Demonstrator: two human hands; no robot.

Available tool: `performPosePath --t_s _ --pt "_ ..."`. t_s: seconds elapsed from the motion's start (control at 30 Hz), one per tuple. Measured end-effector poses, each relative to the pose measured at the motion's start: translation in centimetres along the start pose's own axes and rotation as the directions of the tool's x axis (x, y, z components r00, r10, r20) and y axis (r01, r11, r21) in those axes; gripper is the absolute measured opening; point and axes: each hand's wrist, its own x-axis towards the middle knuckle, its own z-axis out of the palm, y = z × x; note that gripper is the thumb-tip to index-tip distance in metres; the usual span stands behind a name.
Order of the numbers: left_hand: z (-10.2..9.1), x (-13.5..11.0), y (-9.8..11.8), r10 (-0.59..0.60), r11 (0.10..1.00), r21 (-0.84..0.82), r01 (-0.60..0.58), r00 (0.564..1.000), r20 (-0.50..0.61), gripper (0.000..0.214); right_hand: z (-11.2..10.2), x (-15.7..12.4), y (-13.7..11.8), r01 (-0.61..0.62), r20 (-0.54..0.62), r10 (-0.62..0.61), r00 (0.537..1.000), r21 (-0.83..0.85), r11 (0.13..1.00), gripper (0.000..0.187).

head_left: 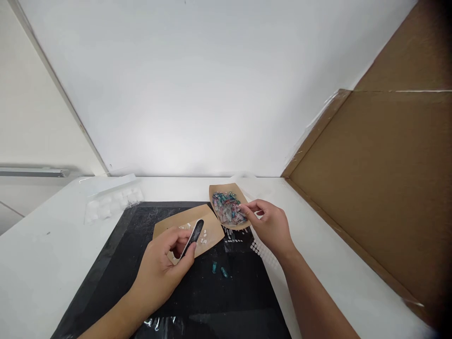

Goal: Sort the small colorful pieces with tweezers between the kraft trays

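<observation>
A nail file (196,231) with a black face and pale edge is gripped between the thumb and fingers of my left hand (158,270), over a brown paper tray (165,222) with small white bits (204,239). My right hand (271,225) reaches to a second brown tray (216,189), thumb and index finger pinched at its right side; what they hold, if anything, I cannot make out. That tray carries a heap of teal, pink and clear false nails (226,209). Two teal false nails (214,267) lie apart on the black mat (243,292), nearer to me.
Rows of small white strips (233,240) lie below the nail tray. A sheet of round whitish dots (263,252) rests at the mat's right edge. Clear plastic packaging (113,203) sits at the back left. A cardboard panel (388,188) bounds the right side, a white wall (212,94) the back.
</observation>
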Motion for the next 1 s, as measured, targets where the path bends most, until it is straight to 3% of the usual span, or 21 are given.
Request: performPosePath --t_s 0.2,0.3,0.43,0.6,0.87,1.0 --pt "0.1 0.0 -0.1 0.000 1.000 -0.007 -0.001 1.000 -0.018 0.013 0.0 -0.2 -0.4 -0.105 0.062 0.101 0.993 0.065 0.992 0.040" --pt "0.1 0.0 -0.2 -0.011 1.000 -0.008 0.011 1.000 -0.001 0.014 0.1 -0.4 -0.6 -0.041 0.119 0.032 0.992 0.075 0.996 0.035" --pt "0.0 0.0 -0.2 -0.030 1.000 0.000 0.030 0.999 0.016 0.014 0.5 -0.8 -1.1 0.052 0.222 -0.075 0.972 0.110 0.993 0.043" --pt "-0.1 0.0 -0.1 -0.044 0.999 -0.008 0.044 0.999 0.027 0.015 1.4 -1.2 -0.8 0.207 0.261 -0.203 0.944 0.010 0.978 0.047" --pt "-0.1 0.1 -0.2 -0.018 1.000 0.015 0.017 0.999 0.027 0.017 2.4 -1.3 0.2 0.259 0.396 -0.170 0.903 -0.185 0.948 0.059" --pt "-0.2 0.0 0.0 -0.020 1.000 0.013 0.020 0.999 0.031 0.015 2.4 -1.3 0.0 0.285 0.396 -0.197 0.897 -0.177 0.942 0.052"
